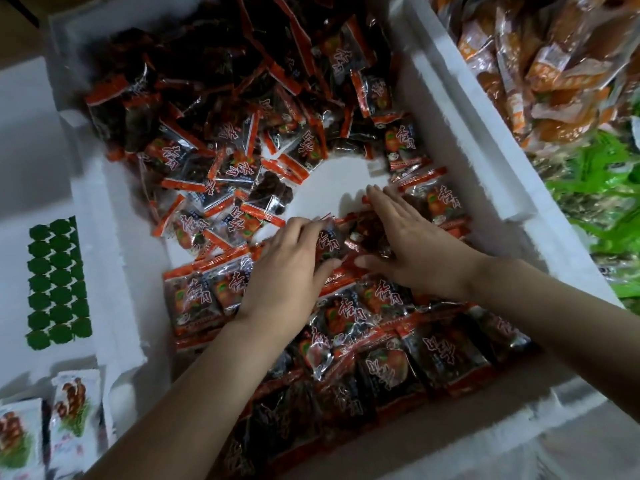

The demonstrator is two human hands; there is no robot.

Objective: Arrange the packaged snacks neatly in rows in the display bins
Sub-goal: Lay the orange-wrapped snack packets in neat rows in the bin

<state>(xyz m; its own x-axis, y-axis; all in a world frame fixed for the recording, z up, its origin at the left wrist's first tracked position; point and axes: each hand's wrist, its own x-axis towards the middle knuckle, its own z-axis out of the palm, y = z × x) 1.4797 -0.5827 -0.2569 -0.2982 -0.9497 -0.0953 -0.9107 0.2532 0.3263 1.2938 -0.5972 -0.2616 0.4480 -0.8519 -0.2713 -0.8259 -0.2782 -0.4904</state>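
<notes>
Head view, single entry: your wide-angle camera looks steeply down from close above the white bin (467, 140), which fills the frame's centre.

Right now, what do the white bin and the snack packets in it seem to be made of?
White bin: probably expanded foam, matte; its edges look chipped and grainy.
Snack packets: thin glossy plastic film, partly transparent; it crinkles and reflects light.

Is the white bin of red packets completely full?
Not full: bare white floor shows between the loose heap and the neat rows.
</notes>
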